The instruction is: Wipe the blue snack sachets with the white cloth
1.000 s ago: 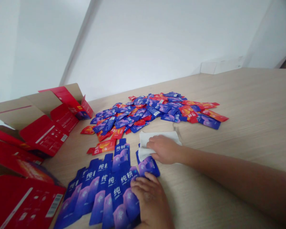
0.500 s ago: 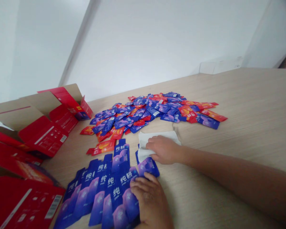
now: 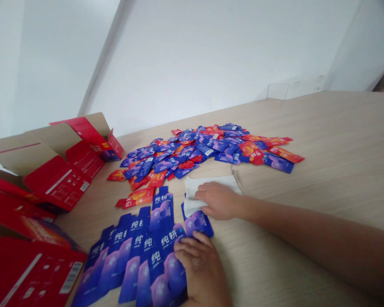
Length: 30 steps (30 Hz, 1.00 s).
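My right hand grips a folded white cloth, its fingers closed over the material. The cloth lies on the upper part of a blue sachet with a purple fruit print. Lower down, my left hand rests with fingers laid over the right edge of overlapping blue sachets. These sachets are spread side by side, print facing up, and my left fingertips are close to the one under the cloth. An orange-red sachet lies just beyond the row.
A loose heap of mixed blue and red sachets covers the table further back. On the left stand several opened red cardboard boxes with flaps up. A white box sits against the wall at the back right.
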Each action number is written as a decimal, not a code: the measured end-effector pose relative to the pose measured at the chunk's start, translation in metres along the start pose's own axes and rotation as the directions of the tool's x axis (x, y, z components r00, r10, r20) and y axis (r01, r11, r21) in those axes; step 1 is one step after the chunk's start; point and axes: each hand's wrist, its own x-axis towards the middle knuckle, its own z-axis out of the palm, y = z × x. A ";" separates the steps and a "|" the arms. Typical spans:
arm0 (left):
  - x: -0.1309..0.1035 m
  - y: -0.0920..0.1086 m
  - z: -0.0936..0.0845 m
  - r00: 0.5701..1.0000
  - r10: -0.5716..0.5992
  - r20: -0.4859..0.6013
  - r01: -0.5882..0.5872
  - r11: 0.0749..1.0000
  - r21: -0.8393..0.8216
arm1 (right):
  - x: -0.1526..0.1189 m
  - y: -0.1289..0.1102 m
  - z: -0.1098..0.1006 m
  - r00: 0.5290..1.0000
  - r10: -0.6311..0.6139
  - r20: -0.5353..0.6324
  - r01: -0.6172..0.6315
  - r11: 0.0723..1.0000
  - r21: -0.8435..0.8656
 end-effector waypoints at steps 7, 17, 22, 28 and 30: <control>0.002 0.000 0.001 0.999 -0.001 0.035 0.001 1.000 -0.009 | 0.000 -0.014 0.001 0.986 -0.164 0.041 0.159 0.981 0.108; 0.001 0.000 -0.001 1.000 -0.004 0.019 0.003 0.999 0.051 | -0.003 -0.002 0.000 0.980 -0.199 0.027 0.195 0.975 0.108; 0.002 -0.001 -0.001 0.999 0.000 0.049 -0.001 1.000 0.020 | -0.002 -0.011 0.001 0.976 -0.217 0.031 0.213 0.971 0.110; 0.001 -0.002 -0.003 1.000 -0.005 0.011 0.004 0.998 0.059 | 0.003 0.006 0.003 0.999 -0.049 0.008 0.049 0.999 0.024; 0.001 -0.002 -0.003 1.000 0.000 0.002 0.000 0.998 0.059 | 0.000 0.003 0.003 0.996 -0.085 0.003 0.085 0.996 0.034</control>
